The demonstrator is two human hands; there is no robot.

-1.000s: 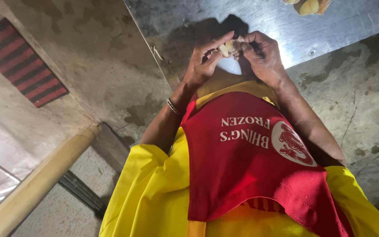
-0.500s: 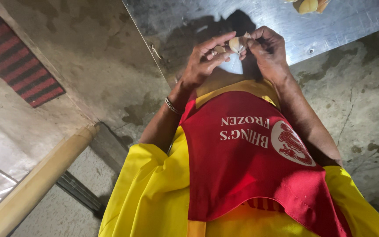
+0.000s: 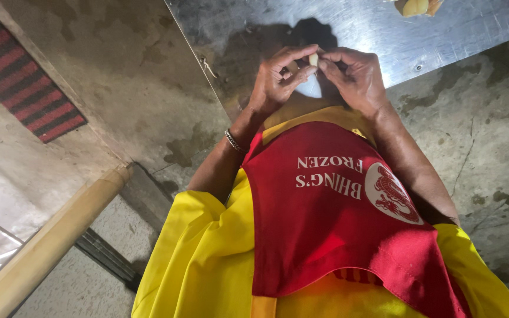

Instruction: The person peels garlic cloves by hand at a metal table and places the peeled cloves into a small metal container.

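Observation:
My left hand (image 3: 278,79), with a thin bracelet on the wrist, and my right hand (image 3: 356,75) meet in front of my chest, over the edge of a shiny metal table (image 3: 254,23). Both pinch one small pale piece (image 3: 313,59) between thumbs and fingertips. I cannot tell what the piece is. A red apron (image 3: 331,212) over a yellow shirt (image 3: 207,259) fills the lower middle of the view and hides my forearms' lower parts.
A yellowish lump of food (image 3: 415,7) lies on the metal table at the top edge. The stained concrete floor (image 3: 119,76) holds a red-and-black striped mat (image 3: 27,82) at left. A thick wooden pole (image 3: 48,241) slants across the lower left.
My hands have drawn a little closer together and the pale piece now sits higher, between the fingertips. The view has shifted slightly.

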